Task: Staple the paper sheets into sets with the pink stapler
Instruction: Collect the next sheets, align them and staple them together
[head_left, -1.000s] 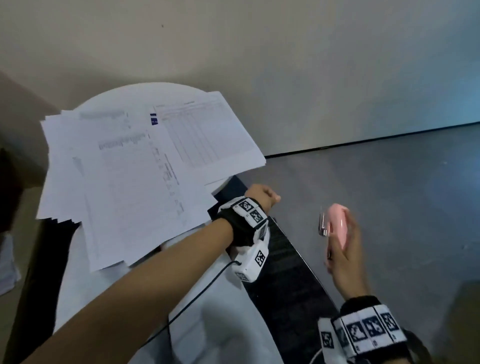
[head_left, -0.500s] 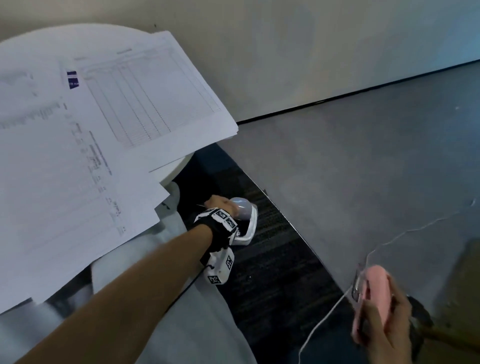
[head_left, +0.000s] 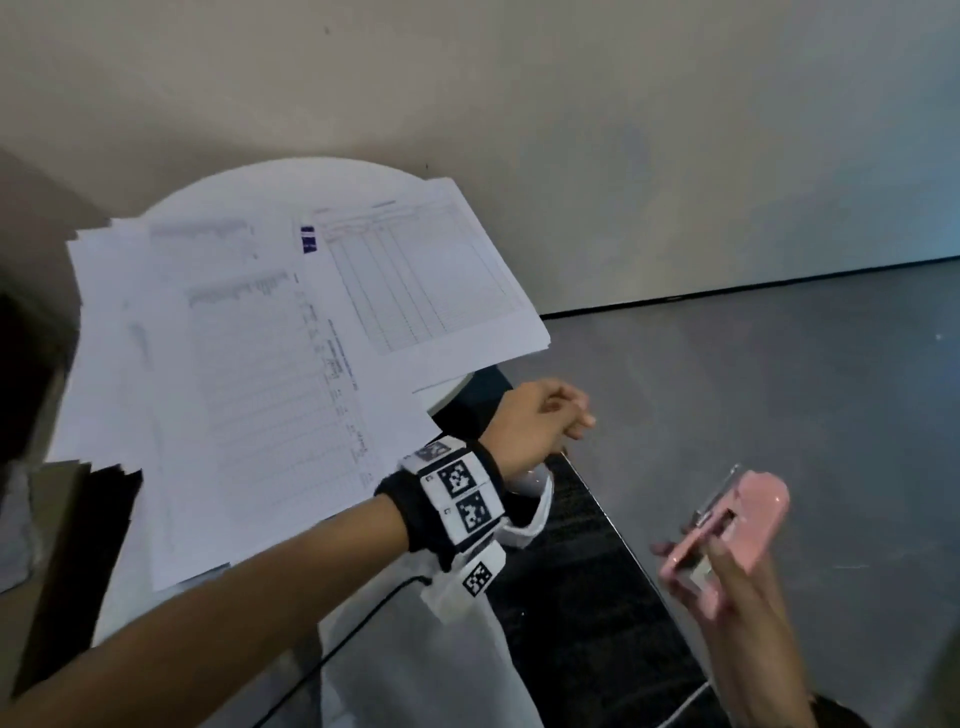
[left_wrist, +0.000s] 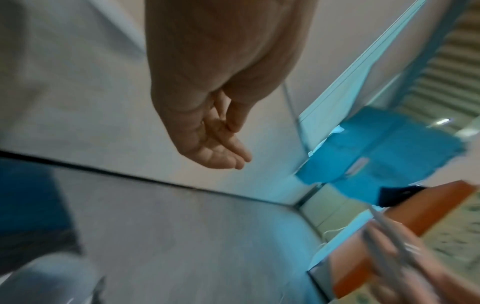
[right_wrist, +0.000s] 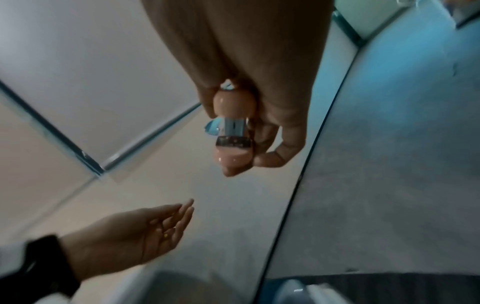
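My right hand (head_left: 727, 582) grips the pink stapler (head_left: 737, 530) in the air at the lower right of the head view, off the table; the stapler (right_wrist: 232, 131) shows end-on in the right wrist view with its metal mouth parted. My left hand (head_left: 545, 418) hovers just past the table's right edge, fingers relaxed and holding nothing; in the right wrist view the left hand (right_wrist: 145, 228) shows an empty palm. A fanned pile of printed paper sheets (head_left: 270, 364) lies on the round white table (head_left: 249, 182).
Grey floor (head_left: 779, 389) spreads to the right, meeting a pale wall. A dark carpet strip (head_left: 582, 597) runs beside my leg under the table edge. A shoe (head_left: 524, 499) shows below my left wrist.
The view swung back up to the table. My left hand rose from down near the shoe to the table's right edge. The right hand lifted the stapler up and left.
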